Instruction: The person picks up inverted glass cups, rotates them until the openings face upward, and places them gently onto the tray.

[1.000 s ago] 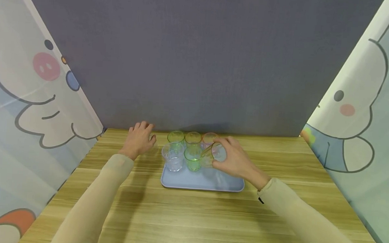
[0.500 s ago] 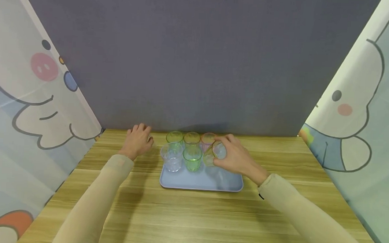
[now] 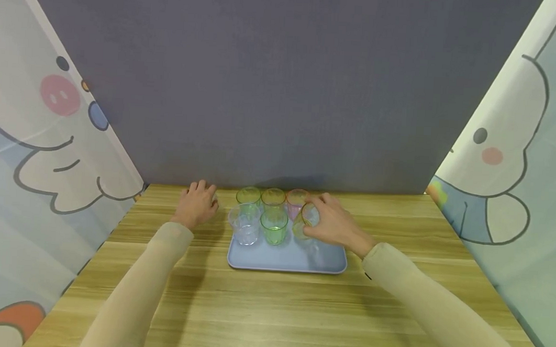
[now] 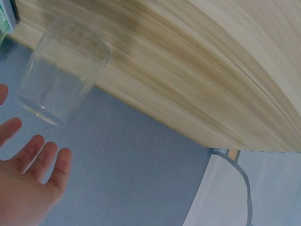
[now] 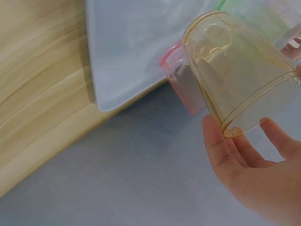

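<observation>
My right hand grips a yellow-tinted clear cup by its rim, tilted, over the right part of a pale blue tray. In the right wrist view, fingers and thumb spread round the rim of this cup. To its left on the tray stand a green cup and a colourless cup. Behind them are a second green cup, an amber-rimmed cup and a pink cup. My left hand, fingers loosely bent, is beside a colourless cup on the table, left of the tray.
The wooden table ends at a dark grey panel close behind the cups. Cartoon-printed curtains hang at both sides. The tray's front strip lies before the cups.
My right hand has carried the yellow-tinted cup slightly right, away from the front green cup, and lowered it a little. The left hand has shifted slightly down beside its cup.
</observation>
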`<state>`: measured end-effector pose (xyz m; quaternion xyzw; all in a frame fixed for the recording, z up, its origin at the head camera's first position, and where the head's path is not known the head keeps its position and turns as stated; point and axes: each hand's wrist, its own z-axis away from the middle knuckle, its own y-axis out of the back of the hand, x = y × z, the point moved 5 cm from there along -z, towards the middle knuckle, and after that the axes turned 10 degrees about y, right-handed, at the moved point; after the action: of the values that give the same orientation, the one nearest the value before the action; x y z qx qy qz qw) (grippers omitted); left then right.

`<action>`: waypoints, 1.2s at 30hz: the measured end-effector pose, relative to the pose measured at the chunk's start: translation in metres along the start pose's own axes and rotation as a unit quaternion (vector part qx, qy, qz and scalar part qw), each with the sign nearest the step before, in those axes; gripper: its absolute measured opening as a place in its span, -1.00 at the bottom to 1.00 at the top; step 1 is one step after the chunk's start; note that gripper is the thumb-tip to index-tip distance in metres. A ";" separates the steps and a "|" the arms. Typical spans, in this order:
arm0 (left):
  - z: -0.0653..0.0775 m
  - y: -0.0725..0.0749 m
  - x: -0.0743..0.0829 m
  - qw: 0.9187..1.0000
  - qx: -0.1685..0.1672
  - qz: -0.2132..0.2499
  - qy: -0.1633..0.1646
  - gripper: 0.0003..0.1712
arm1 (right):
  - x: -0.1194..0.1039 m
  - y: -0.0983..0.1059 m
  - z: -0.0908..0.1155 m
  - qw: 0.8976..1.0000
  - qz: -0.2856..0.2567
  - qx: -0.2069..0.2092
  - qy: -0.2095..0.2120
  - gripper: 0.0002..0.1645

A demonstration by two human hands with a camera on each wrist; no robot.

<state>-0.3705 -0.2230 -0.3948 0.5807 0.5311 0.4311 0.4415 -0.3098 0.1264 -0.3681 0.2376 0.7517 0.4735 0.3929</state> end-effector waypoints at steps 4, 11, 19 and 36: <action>-0.001 -0.005 0.001 1.000 -0.020 -0.007 0.010 -0.51 | 0.003 -0.006 -0.003 1.000 0.000 -0.012 -0.003 -0.12; 0.000 -0.010 0.000 0.999 -0.028 -0.011 0.013 -0.43 | 0.008 -0.016 -0.007 1.000 0.008 -0.027 -0.013 -0.15; -0.001 -0.016 -0.005 0.998 -0.048 0.014 0.026 -0.41 | 0.001 -0.017 -0.016 0.999 0.021 -0.042 0.010 -0.15; 0.003 -0.017 -0.005 0.996 -0.061 0.049 0.036 -0.39 | -0.001 -0.027 -0.035 0.996 0.046 -0.070 0.025 -0.19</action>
<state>-0.3722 -0.2274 -0.4125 0.5618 0.4901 0.5049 0.4350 -0.3376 0.0953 -0.3830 0.2321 0.7147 0.5480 0.3675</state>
